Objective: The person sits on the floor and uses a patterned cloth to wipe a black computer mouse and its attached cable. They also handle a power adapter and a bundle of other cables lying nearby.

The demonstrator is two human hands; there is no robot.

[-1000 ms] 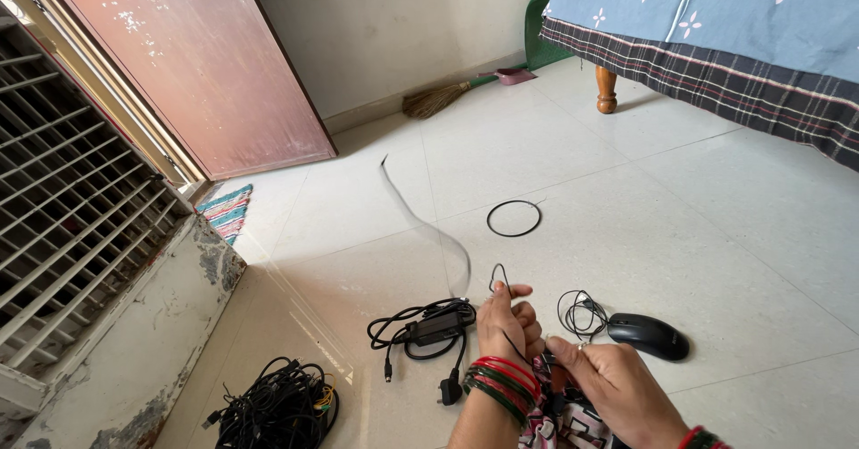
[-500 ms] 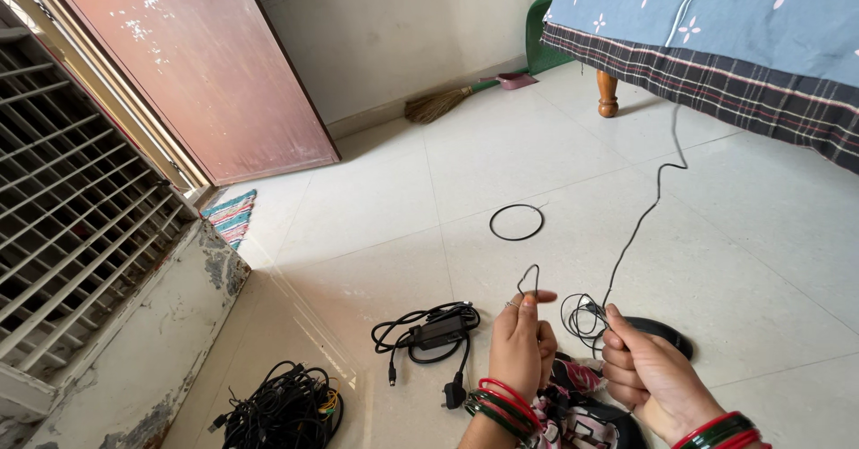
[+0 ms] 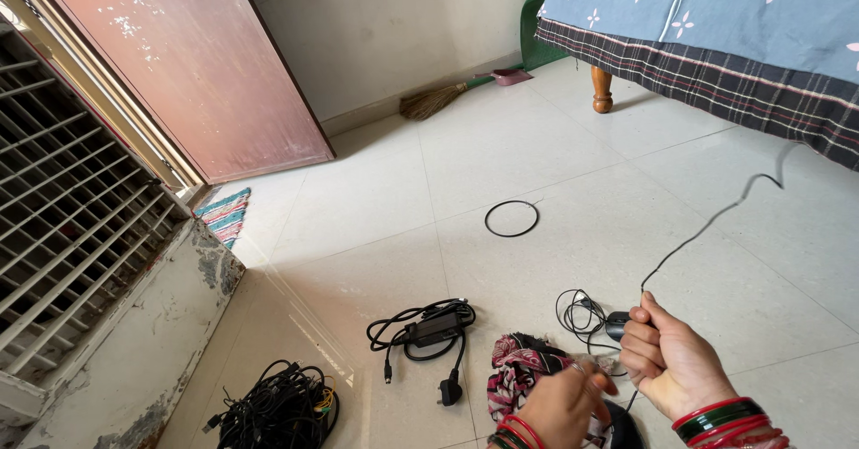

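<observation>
Right hand (image 3: 667, 364) fisted round the cable (image 3: 707, 225), which rises from the fist up and rightward, long axis slanting away toward the bed (image 3: 716, 46). Left hand (image 3: 559, 404) just beside and lower, fingers curled, pinching the cable's near part, nearer the mouse (image 3: 617, 326).

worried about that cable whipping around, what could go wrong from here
The thin black cable rises loose from the right hand, so its free end might snag on the bed's hanging cover. Its lower run passes near the coiled wire and the patterned cloth by the left hand, so it may tangle there.
</observation>
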